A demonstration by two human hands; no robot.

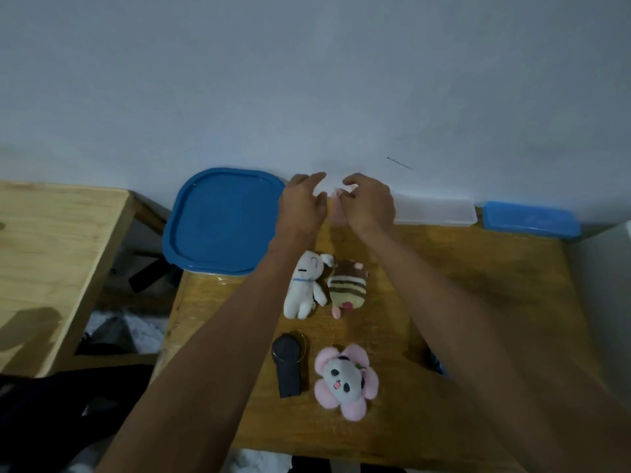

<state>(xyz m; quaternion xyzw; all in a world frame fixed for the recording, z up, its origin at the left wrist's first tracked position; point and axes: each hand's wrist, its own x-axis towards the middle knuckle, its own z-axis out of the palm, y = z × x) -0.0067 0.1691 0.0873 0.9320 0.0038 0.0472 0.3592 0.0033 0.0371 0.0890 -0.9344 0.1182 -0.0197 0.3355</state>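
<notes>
My left hand point(302, 204) and my right hand point(370, 203) reach to the far edge of the small wooden table point(478, 302), close together by the wall. Between their curled fingers is a pale white-and-pink object point(333, 191), blurred and partly hidden; both hands seem to pinch it. It sits at the left end of a translucent plastic box point(437, 211) standing against the wall. Nearer me on the table lie a white bunny plush point(305, 288), a brown striped plush point(348, 288), a pink flower panda plush point(345, 380) and a dark keychain item point(286, 365).
A large blue lid point(222, 220) leans at the table's back left corner, overhanging the edge. A second blue lid point(531, 220) lies at the back right. A lighter wooden table point(51, 250) stands to the left, with a gap and clutter on the floor between.
</notes>
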